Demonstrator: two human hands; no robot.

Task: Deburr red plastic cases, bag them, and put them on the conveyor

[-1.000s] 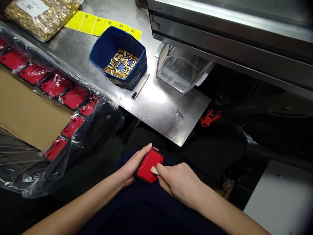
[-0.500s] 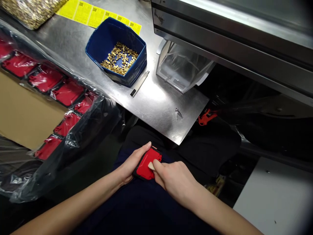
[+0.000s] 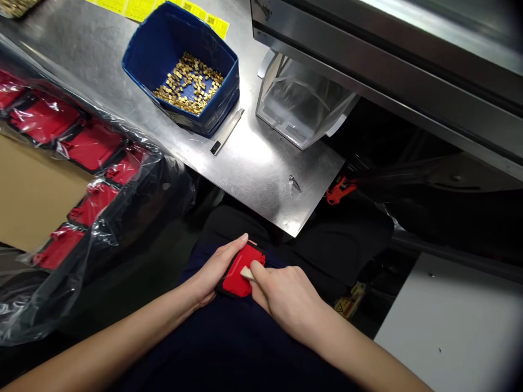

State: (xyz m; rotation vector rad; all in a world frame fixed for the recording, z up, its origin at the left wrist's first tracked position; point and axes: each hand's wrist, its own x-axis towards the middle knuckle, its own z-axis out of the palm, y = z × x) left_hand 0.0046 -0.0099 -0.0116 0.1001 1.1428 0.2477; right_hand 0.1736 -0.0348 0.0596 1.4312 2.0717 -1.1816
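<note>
My left hand (image 3: pixel 218 267) is closed around the left edge of a red plastic part with a black rim (image 3: pixel 237 275), held above my lap. Its thumb lies along the upper edge. Pinched in my right hand (image 3: pixel 284 288) is a small cream-coloured piece (image 3: pixel 247 273), whose tip rests on or just over the red face. Most of that piece is hidden by the fingers, so its kind does not show. The right fingers cover the lower right edge of the red part.
On the steel table (image 3: pixel 261 185) stand a blue bin (image 3: pixel 143 71) with small brass pieces (image 3: pixel 192 87), a utility knife (image 3: pixel 227 132) and a clear tray (image 3: pixel 298 109). More red parts (image 3: pixel 92 144) lie in plastic at left. An orange-handled tool (image 3: pixel 341 190) sits beyond the table corner.
The view has shifted slightly, so the table and bin sit farther up and left. Both hands keep their holds; the cream-coloured piece stays at the red face.
</note>
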